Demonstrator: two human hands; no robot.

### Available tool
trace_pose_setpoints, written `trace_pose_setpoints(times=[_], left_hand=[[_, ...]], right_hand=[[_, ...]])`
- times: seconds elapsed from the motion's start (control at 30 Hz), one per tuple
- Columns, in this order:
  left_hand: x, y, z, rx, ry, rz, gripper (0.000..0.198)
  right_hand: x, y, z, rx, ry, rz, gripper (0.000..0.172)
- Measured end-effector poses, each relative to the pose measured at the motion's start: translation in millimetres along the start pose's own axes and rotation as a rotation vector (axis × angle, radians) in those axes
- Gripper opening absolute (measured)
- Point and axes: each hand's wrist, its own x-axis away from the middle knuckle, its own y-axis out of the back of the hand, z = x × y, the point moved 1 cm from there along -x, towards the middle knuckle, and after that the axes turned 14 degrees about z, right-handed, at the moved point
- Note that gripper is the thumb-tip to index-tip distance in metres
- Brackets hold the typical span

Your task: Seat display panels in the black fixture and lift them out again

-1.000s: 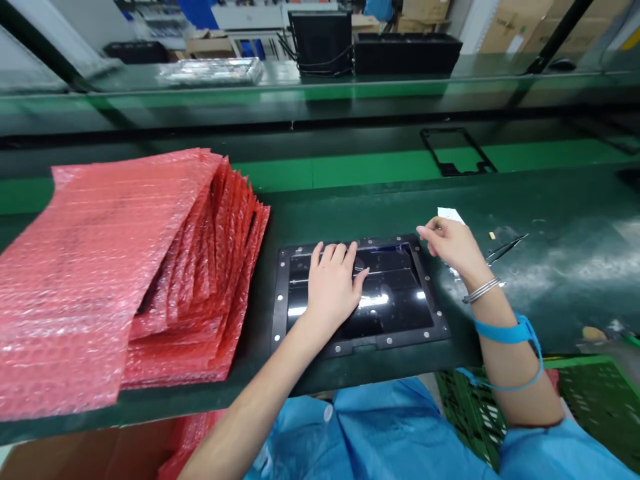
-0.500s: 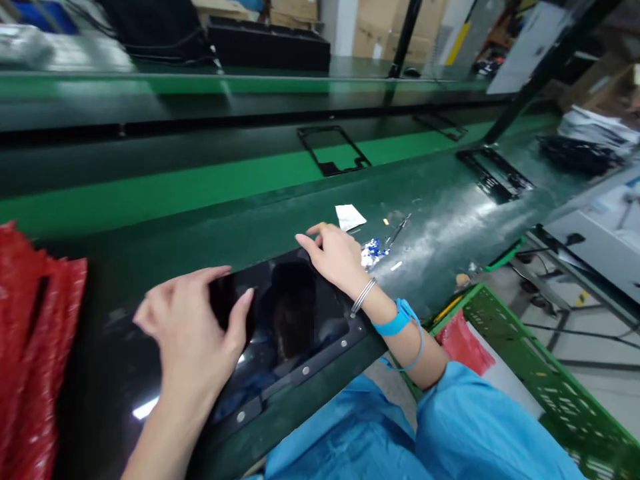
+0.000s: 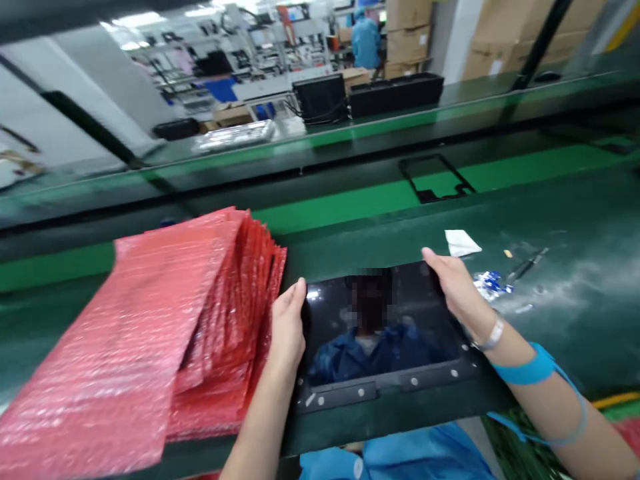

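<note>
A glossy black screen panel [image 3: 390, 353] with round metal dots along its near edge is held between my two hands over the green bench. My left hand [image 3: 289, 327] grips its left end, thumb on the front and the other fingers out of sight. On the right end, my right hand [image 3: 457, 287] has its thumb near the far corner, the other fingers hidden behind the panel. The panel's face mirrors a person in blue. Just left of my left hand lies a thick stack of red bubble-wrap bags [image 3: 150, 320].
Right of the panel are a white paper scrap [image 3: 462, 243], crumpled blue-silver foil [image 3: 491, 285] and a pen-like tool [image 3: 527, 265]. A thin black frame [image 3: 435, 179] lies farther back. Beyond a ledge stand a black box [image 3: 395, 93] and cartons [image 3: 407, 33]; a person in blue [image 3: 366, 40] is far off.
My view has swung left, showing more of the red bags. My left hand, earlier open above the panel, now grips its left end. The right hand stays at the right end.
</note>
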Motion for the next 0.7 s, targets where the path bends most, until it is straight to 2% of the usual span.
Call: trace_pose_setpoints(times=[0.13, 0.2, 0.33, 0.4, 0.47, 0.53, 0.7], left_hand=[[5, -1.7, 3, 0.094, -0.043, -0.081, 0.050], [6, 1.6, 4, 0.154, -0.068, -0.134, 0.048], [3, 13.3, 6, 0.271, -0.114, -0.244, 0.048], [1, 17.1, 8, 0.312, -0.119, -0.272, 0.049], [-1, 18.0, 10, 0.336, -0.115, -0.274, 0.049], [-1, 16.3, 11, 0.358, -0.096, -0.224, 0.049], [8, 5.9, 10, 0.425, 0.004, 0.054, 0.047]], right_hand=[[8, 4, 7, -0.039, -0.043, 0.019, 0.066], [14, 8, 14, -0.018, -0.048, 0.087, 0.060], [23, 17, 27, 0.133, -0.127, 0.484, 0.051], [25, 20, 28, 0.171, -0.172, 0.603, 0.048], [26, 21, 26, 0.160, -0.163, 0.575, 0.048], [25, 22, 22, 0.132, -0.133, 0.496, 0.046], [19, 31, 15, 0.068, -0.113, 0.282, 0.041]])
